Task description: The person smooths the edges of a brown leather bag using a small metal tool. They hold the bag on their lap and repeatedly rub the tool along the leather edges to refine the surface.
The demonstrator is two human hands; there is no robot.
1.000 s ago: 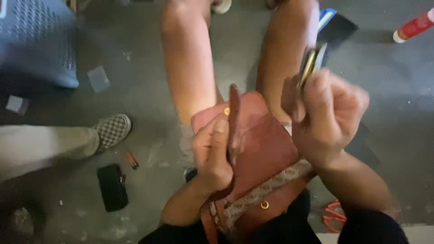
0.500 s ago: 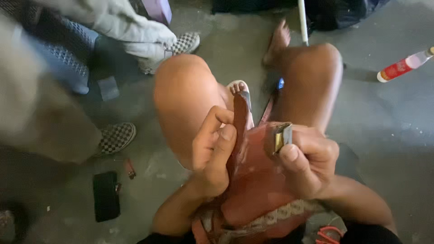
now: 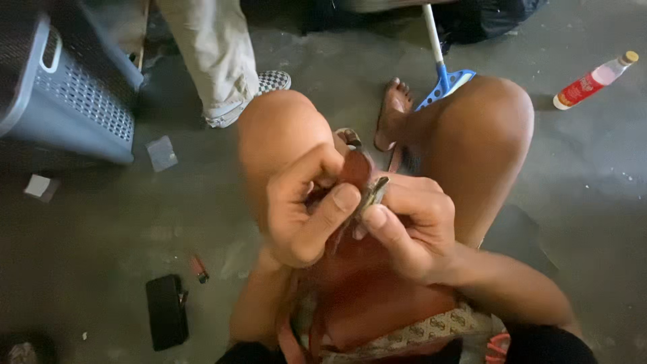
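A reddish-brown leather bag [image 3: 377, 296] with a patterned strap rests on my lap between my bare knees. My left hand [image 3: 303, 209] pinches the upper edge of the bag's flap between thumb and fingers. My right hand [image 3: 411, 226] grips a small metal tool [image 3: 373, 194] pressed against that same edge, right beside my left thumb. The two hands touch each other over the bag. What lies under the flap is hidden by my fingers.
A grey perforated basket [image 3: 67, 87] stands at the upper left. Another person's leg and checkered shoe [image 3: 229, 74] are beside it. On the concrete floor lie a black case [image 3: 166, 311], a small red lighter [image 3: 199, 268], a bottle [image 3: 593, 79] and a blue-headed broom [image 3: 441, 67].
The view has tilted up and my knees fill more of it. My right hand brought the metal tool down from beside the bag to the flap edge, next to my left thumb.
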